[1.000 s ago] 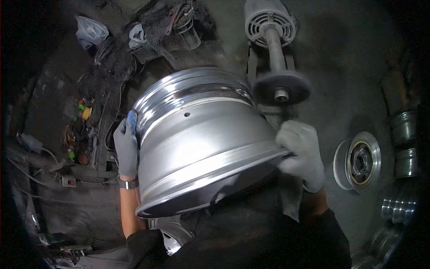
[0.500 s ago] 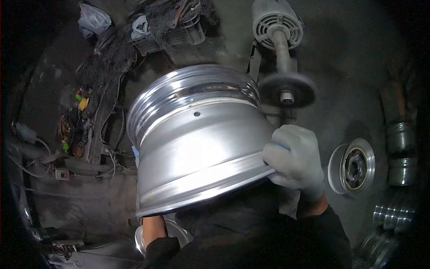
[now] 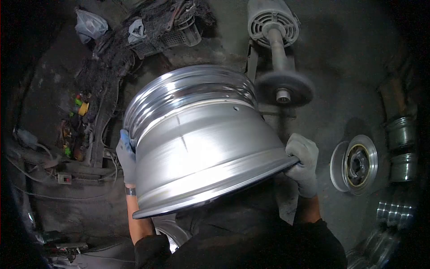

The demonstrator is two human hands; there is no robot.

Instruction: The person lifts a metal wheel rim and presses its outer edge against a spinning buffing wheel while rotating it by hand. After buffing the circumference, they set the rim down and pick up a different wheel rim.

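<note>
A large silver wheel rim (image 3: 201, 143) is held up in front of my chest, tilted, its far part polished to a mirror shine and its near part brushed. Gloved, my right hand (image 3: 302, 154) has its fingers closed over the rim's near right edge. On the left side, my left hand (image 3: 126, 154), in a grey glove with blue on the fingers, presses against the rim; some of its fingers are hidden behind it. Just beyond the rim, at the upper right, a dark buffing wheel (image 3: 293, 85) on a motor shaft looks blurred, as if spinning.
The motor (image 3: 273, 27) stands at the top. Another wheel rim (image 3: 358, 166) lies on the floor at right, near several stacked rims (image 3: 400, 134). A dusty plastic crate (image 3: 170, 42) is at the upper left. Cables and a switch box (image 3: 65, 178) lie left.
The rim has turned, its small hole moving right, and its near right edge has risen. My left hand, mostly hidden before, now shows at the rim's left side.
</note>
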